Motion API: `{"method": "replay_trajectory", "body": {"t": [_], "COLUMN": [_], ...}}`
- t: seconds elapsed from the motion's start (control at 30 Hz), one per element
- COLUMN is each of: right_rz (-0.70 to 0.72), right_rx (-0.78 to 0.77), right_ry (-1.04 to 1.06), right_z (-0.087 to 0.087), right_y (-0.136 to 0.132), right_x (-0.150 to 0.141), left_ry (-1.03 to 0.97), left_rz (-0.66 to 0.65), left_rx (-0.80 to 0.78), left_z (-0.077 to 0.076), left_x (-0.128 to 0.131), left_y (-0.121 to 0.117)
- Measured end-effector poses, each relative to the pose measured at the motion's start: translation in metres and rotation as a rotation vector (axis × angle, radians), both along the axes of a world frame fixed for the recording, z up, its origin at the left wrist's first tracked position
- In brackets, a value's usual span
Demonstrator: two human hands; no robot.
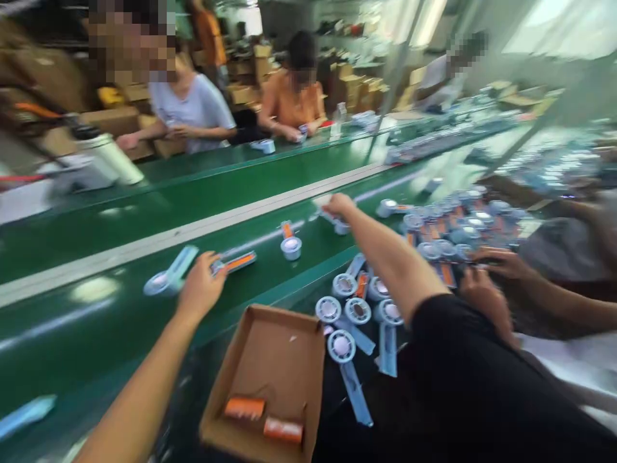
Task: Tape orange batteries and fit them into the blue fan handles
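Note:
My left hand [200, 286] reaches onto the green conveyor belt [202, 193] and closes round a light-blue handheld fan [166, 275] lying there, next to an orange-and-blue fan handle [236, 262]. My right hand [337, 206] stretches further across the belt, fingers pinched on a white fan part [322, 201] just above another small fan [341, 226]. A fan with an orange handle [290, 243] lies on the belt between my two hands.
An open cardboard box [270, 379] holding two orange pieces sits in front of me. A heap of blue fans [357, 315] lies to its right. A co-worker's hands [486, 276] work at another pile on the right. Two people sit across the belt.

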State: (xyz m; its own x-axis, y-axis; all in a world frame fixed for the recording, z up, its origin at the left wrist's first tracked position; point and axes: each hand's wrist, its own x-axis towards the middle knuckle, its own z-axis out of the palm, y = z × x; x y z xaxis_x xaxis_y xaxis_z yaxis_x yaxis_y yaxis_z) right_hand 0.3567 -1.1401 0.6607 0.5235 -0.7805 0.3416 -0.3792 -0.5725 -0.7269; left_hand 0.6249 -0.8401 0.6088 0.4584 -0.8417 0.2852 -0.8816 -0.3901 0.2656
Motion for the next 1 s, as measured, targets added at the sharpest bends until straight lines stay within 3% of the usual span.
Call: {"method": "replay_trajectory", "body": {"t": [0.07, 0.17, 0.27, 0.33, 0.37, 0.43, 0.5, 0.6, 0.7, 0.8, 0.9, 0.93, 1.0], "right_rz": [0.018, 0.062, 0.159, 0.255, 0.296, 0.401, 0.539, 0.751, 1.003, 1.18, 1.315, 1.273, 1.024], "right_rx": [0.04, 0.054, -0.052, -0.009, 0.038, 0.131, 0.207, 0.35, 0.582, 0.561, 0.464, 0.418, 0.258], "right_ry": [-0.008, -0.018, 0.114, 0.135, 0.135, 0.104, 0.069, 0.048, 0.134, 0.237, 0.329, 0.365, 0.439], "right_z": [-0.001, -0.01, -0.03, -0.046, -0.053, -0.061, -0.06, -0.05, -0.048, -0.052, -0.055, -0.055, -0.057], "right_y": [0.006, 0.035, 0.093, 0.138, 0.161, 0.208, 0.257, 0.325, 0.371, 0.385, 0.374, 0.368, 0.357], "right_x": [0.001, -0.045, -0.125, -0.164, -0.172, -0.166, -0.137, -0.08, -0.046, -0.047, -0.051, -0.047, -0.029], "left_ry": [0.013, 0.033, -0.007, -0.087, -0.131, -0.219, -0.292, -0.313, -0.271, -0.291, -0.321, -0.32, -0.307], "left_rz": [0.028, 0.063, 0.006, -0.024, -0.022, -0.012, -0.025, -0.139, -0.302, -0.293, -0.21, -0.2, -0.217], "left_rx": [0.044, 0.086, 0.094, 0.116, 0.119, 0.063, -0.06, -0.245, -0.33, -0.326, -0.288, -0.282, -0.287], "left_z": [-0.004, -0.014, -0.037, -0.055, -0.063, -0.07, -0.063, -0.035, -0.01, -0.004, -0.012, -0.015, -0.019], "left_x": [0.008, 0.002, -0.028, -0.052, -0.064, -0.084, -0.1, -0.121, -0.13, -0.122, -0.114, -0.115, -0.122], "left_y": [0.044, 0.16, 0.288, 0.346, 0.363, 0.37, 0.351, 0.306, 0.279, 0.281, 0.295, 0.297, 0.295]}}
